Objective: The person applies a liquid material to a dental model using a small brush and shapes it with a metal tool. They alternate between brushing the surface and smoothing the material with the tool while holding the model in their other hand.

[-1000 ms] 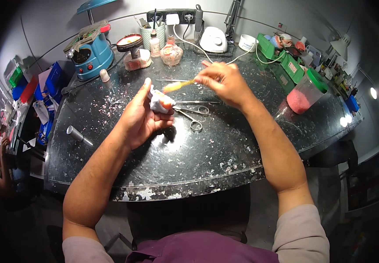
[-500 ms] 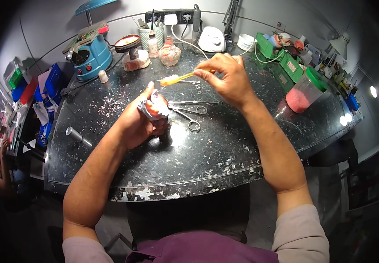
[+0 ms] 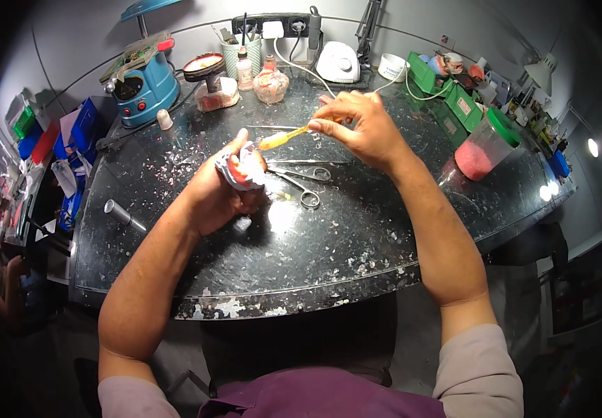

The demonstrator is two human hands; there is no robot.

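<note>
My left hand (image 3: 210,198) is closed around a small grey-white and red piece that looks like a dental cast (image 3: 242,167), its thumb pointing up beside it. From the right, my right hand (image 3: 364,129) pinches the handle of a yellow toothbrush (image 3: 288,137). The brush's head end is at the upper edge of the cast; whether the bristles touch it I cannot tell. Just right of my left hand, a ring-handled metal scissors-like tool (image 3: 301,182) lies on the dark table (image 3: 329,244). Thin metal tools lie behind it.
A blue machine (image 3: 142,90), a flame-coloured bowl on a stand (image 3: 203,66) and a glass flask (image 3: 269,87) stand at the back left. At right are green bins (image 3: 458,111) and a green-lidded jar of pink powder (image 3: 479,150). A metal cylinder (image 3: 123,214) lies at left.
The toothbrush head has come down and slightly right, to the upper edge of the cast. My left hand has shifted only slightly. At the far left, another person's arm has moved lower.
</note>
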